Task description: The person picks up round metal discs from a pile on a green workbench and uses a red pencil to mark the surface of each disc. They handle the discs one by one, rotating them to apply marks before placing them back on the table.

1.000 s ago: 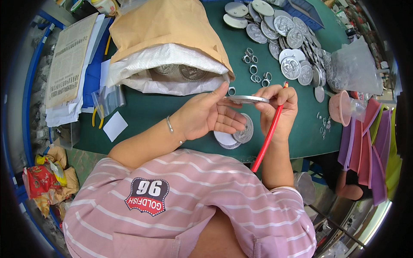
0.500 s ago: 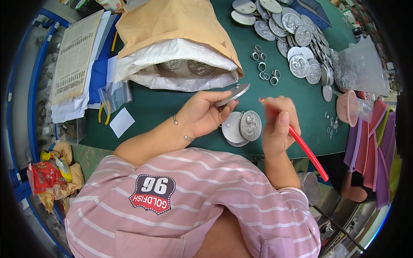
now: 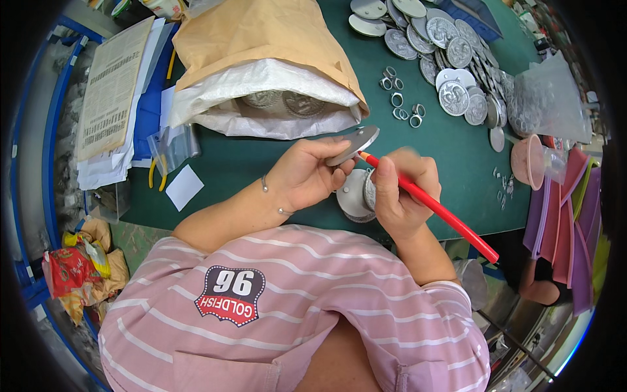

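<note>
Tilted between thumb and fingers, a round silver-grey metal medallion [image 3: 356, 145] is held by my left hand [image 3: 312, 173], its flat side with small studs turned up. My right hand [image 3: 406, 193] grips a long red pencil [image 3: 450, 225], whose tip is at the medallion's lower right edge; whether it touches I cannot tell. Below the medallion, a few more medallions [image 3: 353, 193] lie on the green table [image 3: 261, 212], partly hidden by my right hand. In front of my left hand, an open brown sack [image 3: 268, 39] with a white lining has medallions [image 3: 302, 103] inside.
A large heap of medallions [image 3: 454, 97] covers the far right, with silver rings [image 3: 396, 99] beside it. Clear plastic bags [image 3: 548, 98] and a pink cup [image 3: 526, 163] stand at the right. Papers [image 3: 114, 85], yellow-handled pliers [image 3: 157, 173] and a white card [image 3: 185, 187] lie left.
My right hand has moved left with the red pencil, bringing its tip to the medallion's edge and covering part of the medallions below. My left hand has hardly moved.
</note>
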`<state>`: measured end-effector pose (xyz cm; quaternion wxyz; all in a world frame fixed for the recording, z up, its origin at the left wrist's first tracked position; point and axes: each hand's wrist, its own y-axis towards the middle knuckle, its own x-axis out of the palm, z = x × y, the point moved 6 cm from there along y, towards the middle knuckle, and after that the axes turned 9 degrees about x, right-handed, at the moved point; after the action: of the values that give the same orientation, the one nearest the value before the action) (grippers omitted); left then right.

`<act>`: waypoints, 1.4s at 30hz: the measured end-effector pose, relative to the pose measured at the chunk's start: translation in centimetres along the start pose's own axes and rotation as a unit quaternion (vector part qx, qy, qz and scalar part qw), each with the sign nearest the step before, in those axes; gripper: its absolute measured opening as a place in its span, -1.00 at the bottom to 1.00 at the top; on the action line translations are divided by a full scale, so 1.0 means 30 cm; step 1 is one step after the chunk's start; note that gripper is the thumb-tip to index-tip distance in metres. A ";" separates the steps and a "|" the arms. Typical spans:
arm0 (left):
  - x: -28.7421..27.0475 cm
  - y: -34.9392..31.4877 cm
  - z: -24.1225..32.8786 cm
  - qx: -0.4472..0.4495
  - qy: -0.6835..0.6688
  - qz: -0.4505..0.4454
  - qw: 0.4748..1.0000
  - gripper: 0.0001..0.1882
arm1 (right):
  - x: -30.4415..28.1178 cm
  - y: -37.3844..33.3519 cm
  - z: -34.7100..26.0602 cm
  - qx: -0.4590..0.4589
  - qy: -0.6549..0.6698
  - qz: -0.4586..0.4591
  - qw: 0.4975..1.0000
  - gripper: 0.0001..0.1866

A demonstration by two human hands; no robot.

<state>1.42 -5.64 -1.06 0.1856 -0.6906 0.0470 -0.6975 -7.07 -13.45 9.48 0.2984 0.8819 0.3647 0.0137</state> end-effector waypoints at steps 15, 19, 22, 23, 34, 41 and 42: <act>0.064 -0.028 0.006 -0.001 0.059 0.002 0.998 -0.55 | -0.036 0.002 0.011 0.020 0.115 0.009 0.993 -0.87; 0.061 -0.025 0.004 -0.008 0.082 -0.067 0.994 -0.56 | -0.023 0.007 -0.001 0.021 0.107 -0.004 0.994 -0.87; 0.061 -0.025 -0.001 -0.001 0.062 -0.040 0.997 -0.54 | -0.022 0.005 -0.003 0.025 0.097 -0.016 0.995 -0.87; 0.060 -0.030 -0.005 0.001 0.064 -0.027 0.998 -0.54 | -0.024 0.002 -0.005 0.031 0.096 -0.018 0.995 -0.87; 0.115 -0.042 0.042 0.118 0.163 -0.182 0.962 -0.47 | -0.052 0.017 0.032 0.151 0.200 0.046 0.967 -0.92; 0.108 -0.041 0.069 0.247 0.267 -0.092 0.927 -0.50 | -0.009 0.007 0.039 0.109 0.123 -0.049 0.985 -0.69; 0.100 -0.040 0.073 0.272 0.293 -0.077 0.913 -0.52 | -0.008 0.003 0.043 0.114 0.123 -0.047 0.985 -0.68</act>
<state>3.41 -5.09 2.25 0.2904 -0.3797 -0.1458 -0.8662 -6.88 -14.32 8.50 0.1492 0.8837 0.4386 0.0663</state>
